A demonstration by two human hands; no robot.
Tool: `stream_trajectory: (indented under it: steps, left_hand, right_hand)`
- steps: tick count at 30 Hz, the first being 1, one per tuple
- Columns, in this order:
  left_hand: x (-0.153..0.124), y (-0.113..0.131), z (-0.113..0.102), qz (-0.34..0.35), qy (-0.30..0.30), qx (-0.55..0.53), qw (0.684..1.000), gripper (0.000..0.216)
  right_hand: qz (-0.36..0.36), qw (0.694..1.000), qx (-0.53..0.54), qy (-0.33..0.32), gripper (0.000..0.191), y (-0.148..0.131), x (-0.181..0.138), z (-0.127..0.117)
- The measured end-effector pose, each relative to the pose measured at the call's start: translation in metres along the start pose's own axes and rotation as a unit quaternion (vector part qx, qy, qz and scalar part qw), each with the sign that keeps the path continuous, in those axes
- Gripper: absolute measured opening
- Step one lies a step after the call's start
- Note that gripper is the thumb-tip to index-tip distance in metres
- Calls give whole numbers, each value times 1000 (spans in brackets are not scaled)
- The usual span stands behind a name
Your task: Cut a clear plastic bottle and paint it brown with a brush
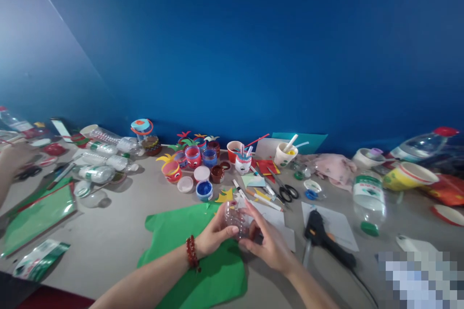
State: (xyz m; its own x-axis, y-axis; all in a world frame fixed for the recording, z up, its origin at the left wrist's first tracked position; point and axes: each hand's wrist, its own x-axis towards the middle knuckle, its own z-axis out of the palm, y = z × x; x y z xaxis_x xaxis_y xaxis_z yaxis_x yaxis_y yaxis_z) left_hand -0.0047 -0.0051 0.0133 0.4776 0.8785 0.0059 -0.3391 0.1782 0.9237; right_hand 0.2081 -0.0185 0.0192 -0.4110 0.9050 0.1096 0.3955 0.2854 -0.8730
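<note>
Between my two hands is a clear plastic bottle piece [235,212], see-through and rounded; its lower part is partly hidden by fingers. My left hand [214,235], with a red beaded bracelet at the wrist, is closed around its left side, thumb across the front. From the right, my right hand [270,245] grips the same piece with thumb and fingers curved round it. Beneath them lies a sheet of green paper [192,256] with cut, wavy edges. White paper [288,236] and several markers [266,200] lie just beyond my right hand.
Paint pots, including a blue one [205,189], and small decorated cups [171,171] stand ahead. Black scissors [289,193], a hot glue gun [319,231] with its cord, and a large bottle [369,203] are on the right. Plastic bottles [97,174] and another person's arm [10,159] are left.
</note>
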Motion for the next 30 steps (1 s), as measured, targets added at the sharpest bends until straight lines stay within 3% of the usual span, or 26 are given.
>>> stream_trajectory:
  steps: [30]
  left_hand:
    - [-3,-1,1,-8,12,2,1000,67]
  right_hand:
    - [-11,1000,-7,-9,91,-5,-1,-2]
